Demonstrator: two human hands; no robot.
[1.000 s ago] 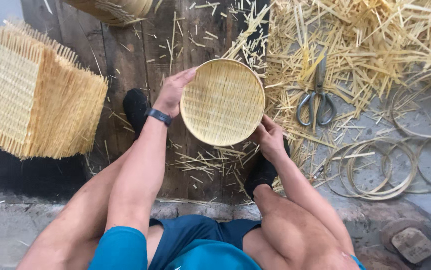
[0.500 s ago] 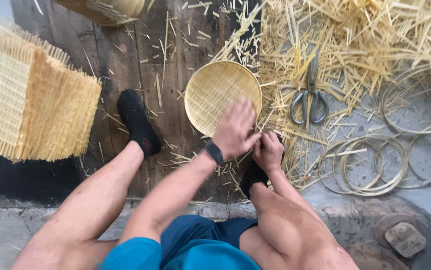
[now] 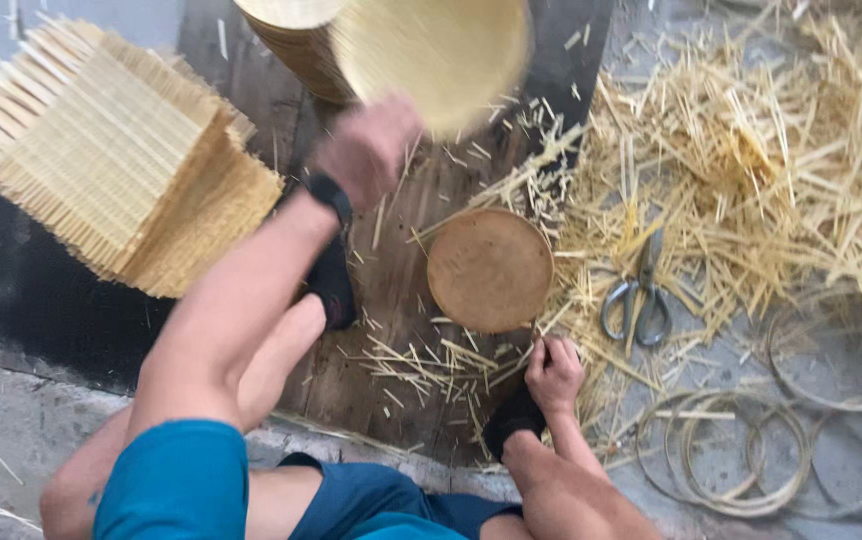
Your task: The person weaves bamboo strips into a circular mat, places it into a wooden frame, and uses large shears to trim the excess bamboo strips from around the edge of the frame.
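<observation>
My left hand [image 3: 366,150] is lifted and blurred, gripping the lower edge of a round woven bamboo tray [image 3: 431,45] held over a stack of similar trays [image 3: 286,35] at the top. A black band is on that wrist. My right hand [image 3: 554,372] rests low by my right foot with its fingers curled; nothing shows in it. It sits just below a brown round disc [image 3: 491,270] lying flat on the dark wooden boards [image 3: 401,300].
A stack of square woven mats [image 3: 111,170] stands at the left. Scissors [image 3: 636,300] lie right of the disc, amid a heap of bamboo slivers [image 3: 751,150]. Several thin bamboo hoops [image 3: 741,450] lie at the lower right. My black sandals [image 3: 331,285] flank the disc.
The left hand has carried the woven tray up off the brown disc toward the stack at the top. The disc is now uncovered. The right hand has stayed by the foot.
</observation>
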